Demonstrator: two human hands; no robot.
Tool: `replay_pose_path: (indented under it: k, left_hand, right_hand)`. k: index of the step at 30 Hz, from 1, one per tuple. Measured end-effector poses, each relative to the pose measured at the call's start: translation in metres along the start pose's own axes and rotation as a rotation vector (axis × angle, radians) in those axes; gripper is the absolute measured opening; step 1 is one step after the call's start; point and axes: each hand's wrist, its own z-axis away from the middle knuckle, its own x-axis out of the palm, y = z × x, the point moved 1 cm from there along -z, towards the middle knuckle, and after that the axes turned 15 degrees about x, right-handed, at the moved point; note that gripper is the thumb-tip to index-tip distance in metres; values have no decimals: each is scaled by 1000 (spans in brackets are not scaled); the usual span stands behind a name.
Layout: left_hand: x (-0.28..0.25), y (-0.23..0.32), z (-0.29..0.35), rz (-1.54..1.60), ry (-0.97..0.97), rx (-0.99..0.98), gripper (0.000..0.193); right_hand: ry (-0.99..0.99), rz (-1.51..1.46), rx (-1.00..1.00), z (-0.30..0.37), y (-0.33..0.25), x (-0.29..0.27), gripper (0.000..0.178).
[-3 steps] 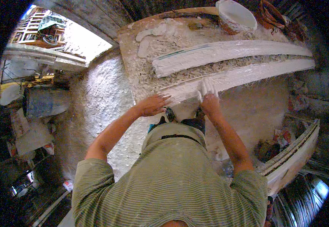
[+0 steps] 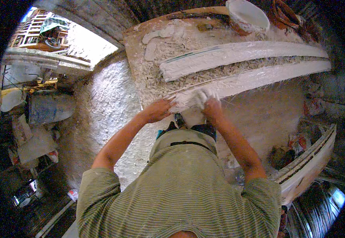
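A long, slightly curved strip coated in wet white plaster [image 2: 256, 78] lies along the near edge of the table. At its left end, my left hand [image 2: 159, 109] touches the edge with fingers stretched out. My right hand [image 2: 210, 105] lies against the same strip a little farther right. White plaster covers its fingers, which are stretched over the surface and slightly blurred; I make out no tool in it. A second plaster strip [image 2: 236, 53], with a thin green line near its left end, runs behind the first. Rough plaster crumbs [image 2: 216, 71] fill the gap between them.
A plaster-smeared worktable [image 2: 168, 23] carries a white-lined bucket [image 2: 248, 18] and a reddish-brown container [image 2: 285, 16] at the back. Another curved strip [image 2: 307, 170] stands at right. A blue-grey barrel [image 2: 51, 107] sits at left, below a bright opening [image 2: 87, 43].
My right hand has slid a short way left along the near strip. The left hand has stayed almost in place at the strip's end.
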Motion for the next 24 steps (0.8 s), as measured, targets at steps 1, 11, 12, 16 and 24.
replay_pose_path:
  k: [1, 11, 12, 16, 24]
  left_hand:
    - [-3, 1, 11, 22, 11, -55, 59]
    - [-11, -11, -1, 1, 613, -104, 63]
    - [-11, -8, -3, -28, 554, -92, 62]
    - [2, 2, -22, -212, 234, 29, 61]
    - [15, 2, -14, -175, 96, 38, 62]
  right_hand:
    - [-129, -56, 12, 0, -18, 2, 57]
    - [-196, 20, -218, -59, -45, 18, 40]
    - [-266, 76, -274, -57, -37, 19, 41]
    - [-276, -45, -383, -35, -2, 10, 46]
    - [-250, 143, -138, -3, 8, 9, 61]
